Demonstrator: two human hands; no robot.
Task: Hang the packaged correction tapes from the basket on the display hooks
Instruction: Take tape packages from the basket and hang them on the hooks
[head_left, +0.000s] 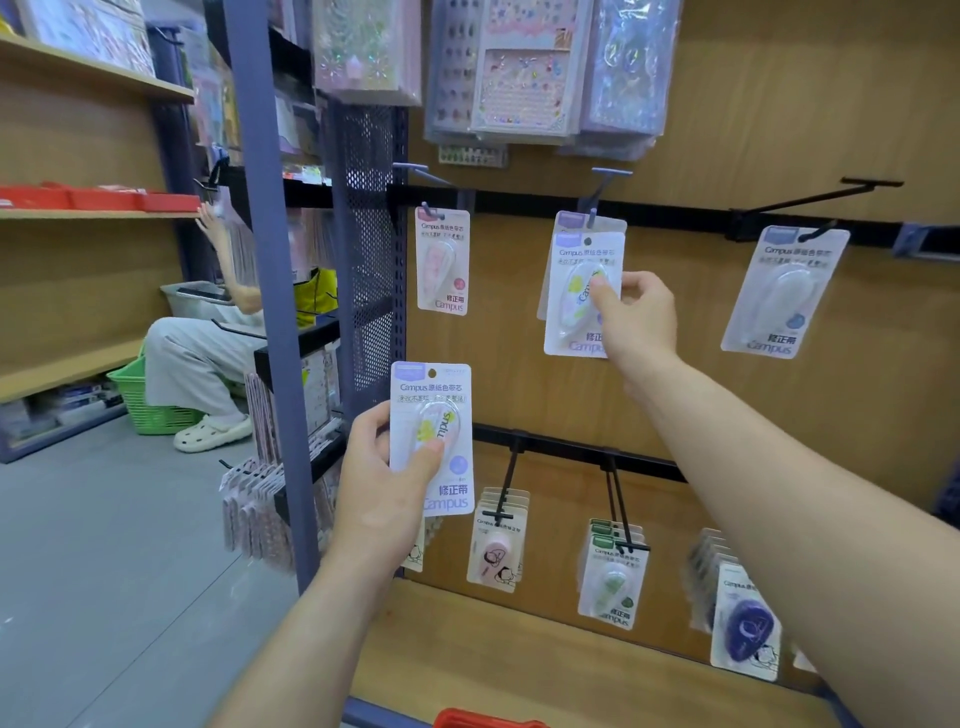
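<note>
Right hand (631, 312) pinched 1 upright correction tape (574, 312) just under the middle hook (592, 214); left hand (384, 467) gripped a spare tape (434, 395).

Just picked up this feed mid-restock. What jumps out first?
The right hand grips a correction tape pack up at the middle hook of the upper rail, over a hanging pack. The left hand holds a second pack lower left, clear of the hooks. A person sits by a green basket at far left.
</note>
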